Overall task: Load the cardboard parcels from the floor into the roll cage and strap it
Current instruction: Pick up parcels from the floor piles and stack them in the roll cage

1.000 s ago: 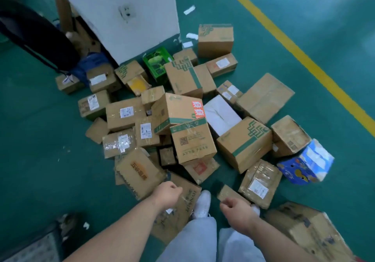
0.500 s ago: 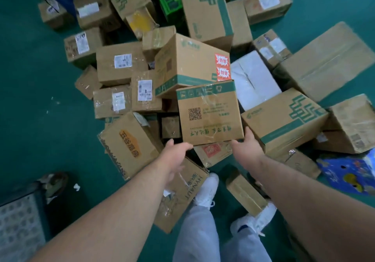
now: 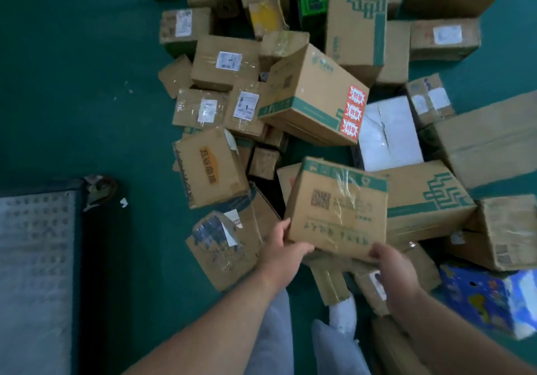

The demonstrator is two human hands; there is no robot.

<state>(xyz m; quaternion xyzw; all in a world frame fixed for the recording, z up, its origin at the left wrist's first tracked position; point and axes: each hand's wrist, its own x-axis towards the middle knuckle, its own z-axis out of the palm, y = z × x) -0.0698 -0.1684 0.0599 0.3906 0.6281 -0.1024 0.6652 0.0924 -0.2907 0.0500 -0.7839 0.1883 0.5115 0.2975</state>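
Both hands clasped one green-banded parcel [image 3: 337,209] over a heap of boxes on a green warehouse floor [image 3: 72,84]; the left hand [image 3: 286,242] was curled round the near left corner, fingers tucked beneath, while the right hand [image 3: 390,261] was wrapped over the near right edge. The parcel was tilted, its far end toward a large carton with red stickers [image 3: 308,96] and a white parcel [image 3: 386,136], and whether it was clear of the boxes under it could not be told. A blue printed carton [image 3: 488,299] lay at the right; a white shoe [image 3: 343,313] showed below. At lower left sat a grey perforated panel [image 3: 32,258] in a dark frame, possibly part of the roll cage, though that was not certain.

The box looked stiff and square, its walls uncrushed, so it would likely carry without sagging; its weight could not be judged. Glossy tape crossed the upper face and might slide under a palm, so the bare cardboard of the bottom corners seemed the safer hold, one hand on each side.
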